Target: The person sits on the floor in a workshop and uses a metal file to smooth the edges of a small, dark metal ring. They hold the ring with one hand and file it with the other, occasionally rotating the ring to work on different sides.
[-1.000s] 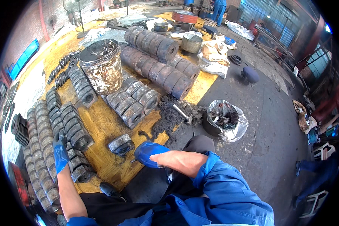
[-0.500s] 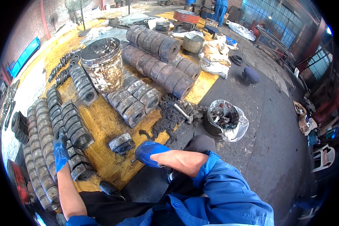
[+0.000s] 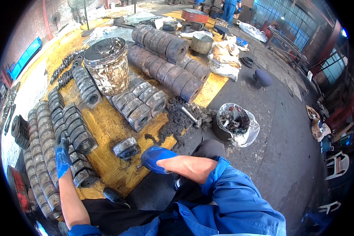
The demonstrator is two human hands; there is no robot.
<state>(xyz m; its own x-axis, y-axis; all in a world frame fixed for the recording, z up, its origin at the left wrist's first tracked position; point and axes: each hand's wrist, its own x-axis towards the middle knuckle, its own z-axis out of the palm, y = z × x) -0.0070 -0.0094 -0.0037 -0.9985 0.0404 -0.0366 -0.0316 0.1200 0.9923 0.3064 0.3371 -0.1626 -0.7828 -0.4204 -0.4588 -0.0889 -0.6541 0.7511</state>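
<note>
My left hand [image 3: 61, 153], in a blue and grey glove, reaches to the dark metal blocks at the left. Its fingers are stretched out and rest against the row of blocks [image 3: 79, 128] with holes through them. My right hand [image 3: 153, 158], in a blue glove, is closed low in front of my knee. A short metal tip [image 3: 139, 166] pokes out beside it; the rest of what it grips is hidden. Just left of that hand, a single metal block [image 3: 126, 149] with a bore lies on the yellow, stained sheet [image 3: 110, 169].
A smeared bucket [image 3: 107, 69] stands among rows of blocks and thick cylinders [image 3: 167, 72]. A hammer [image 3: 190, 117] lies on dark fibrous waste. Right of it sits a lined pot [image 3: 224, 128]. A round stool [image 3: 262, 78] stands farther right; a person [image 3: 229, 11] is at the back.
Both hands stay in nearly the same places. The view has shifted very slightly; nothing else has visibly moved near me.
</note>
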